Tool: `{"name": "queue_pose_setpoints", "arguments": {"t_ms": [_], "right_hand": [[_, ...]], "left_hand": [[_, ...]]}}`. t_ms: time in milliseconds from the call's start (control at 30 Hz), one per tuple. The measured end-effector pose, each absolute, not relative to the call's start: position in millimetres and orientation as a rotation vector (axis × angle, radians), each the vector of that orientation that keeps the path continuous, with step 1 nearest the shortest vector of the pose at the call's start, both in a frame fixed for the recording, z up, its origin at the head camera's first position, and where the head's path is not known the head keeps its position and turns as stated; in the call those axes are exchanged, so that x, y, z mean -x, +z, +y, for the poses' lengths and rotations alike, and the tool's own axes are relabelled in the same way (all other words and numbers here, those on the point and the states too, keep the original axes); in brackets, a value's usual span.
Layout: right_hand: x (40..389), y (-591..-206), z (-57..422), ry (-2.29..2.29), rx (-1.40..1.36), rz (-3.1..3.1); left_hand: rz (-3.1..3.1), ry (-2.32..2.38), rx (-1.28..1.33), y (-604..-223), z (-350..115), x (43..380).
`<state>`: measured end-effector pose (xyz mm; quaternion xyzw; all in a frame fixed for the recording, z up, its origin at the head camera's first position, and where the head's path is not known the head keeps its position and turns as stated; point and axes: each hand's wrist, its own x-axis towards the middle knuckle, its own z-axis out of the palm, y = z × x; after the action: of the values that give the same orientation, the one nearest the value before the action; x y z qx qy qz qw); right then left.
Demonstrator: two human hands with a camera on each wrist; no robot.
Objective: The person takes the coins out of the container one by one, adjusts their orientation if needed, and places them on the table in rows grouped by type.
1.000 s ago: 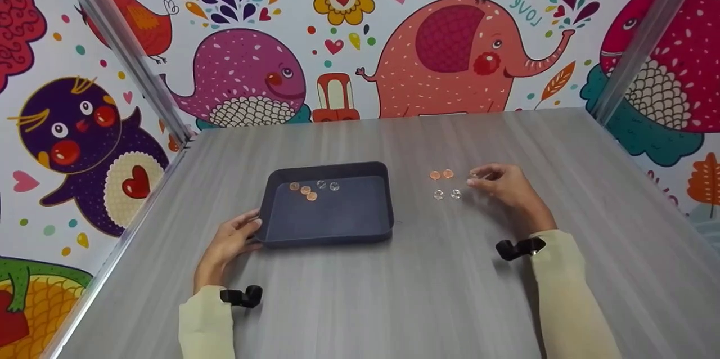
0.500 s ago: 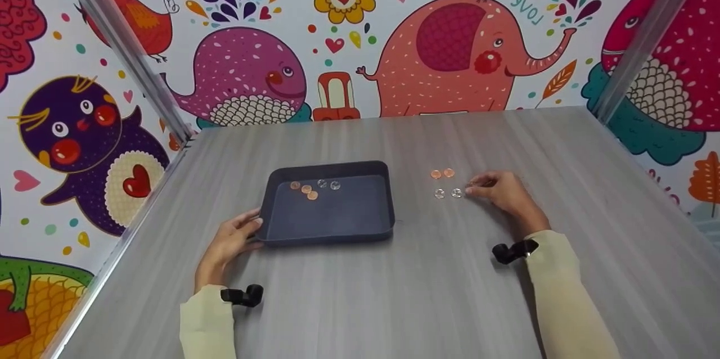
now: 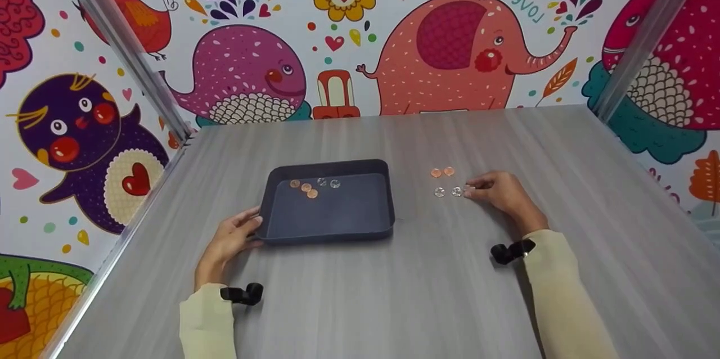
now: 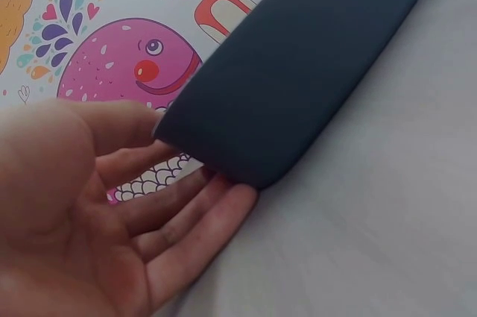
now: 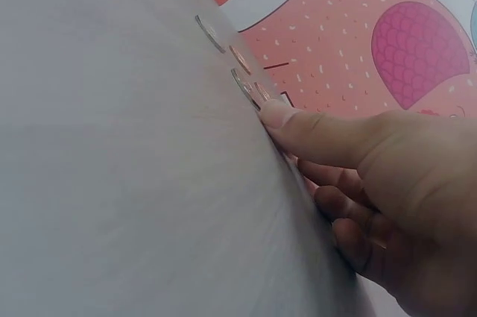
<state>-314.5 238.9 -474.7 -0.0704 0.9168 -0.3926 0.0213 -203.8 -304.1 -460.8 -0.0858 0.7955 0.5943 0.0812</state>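
In the head view, my left hand [image 3: 228, 241] holds the left side of a dark rectangular tray [image 3: 329, 237]. The left wrist view shows the thumb at the tray's rim and fingertips against its lower edge. Inside the tray lie three copper coins [image 3: 306, 187] and two silver coins [image 3: 335, 184]. Right of it, my right hand [image 3: 503, 196] pinches a silver coin [image 3: 467, 188] low at the table, mostly covered by thumb and forefinger. Just left of those fingertips, two silver coins [image 3: 440, 192] lie in a row, with two copper coins [image 3: 436, 173] behind them.
A grey wood-grain table [image 3: 337, 303] carries everything. A wall with cartoon animals [image 3: 450, 55] stands along its far edge, and metal posts [image 3: 641, 38] rise at the back corners. Black cameras [image 3: 243, 294] are strapped to both wrists.
My right hand has moved slightly toward me and left, bringing its silver coin down beside the front row of silver coins. My left hand and the tray have stayed put.
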Motion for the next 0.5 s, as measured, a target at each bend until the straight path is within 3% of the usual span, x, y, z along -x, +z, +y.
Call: {"name": "queue_pose_setpoints", "arguments": {"t_ms": [500], "right_hand": [[314.7, -475.4, 240.1, -1.231, 0.329, 2.869]], "left_hand": [[2.377, 1.774, 0.282, -460.9, -303.5, 204.7]]}}
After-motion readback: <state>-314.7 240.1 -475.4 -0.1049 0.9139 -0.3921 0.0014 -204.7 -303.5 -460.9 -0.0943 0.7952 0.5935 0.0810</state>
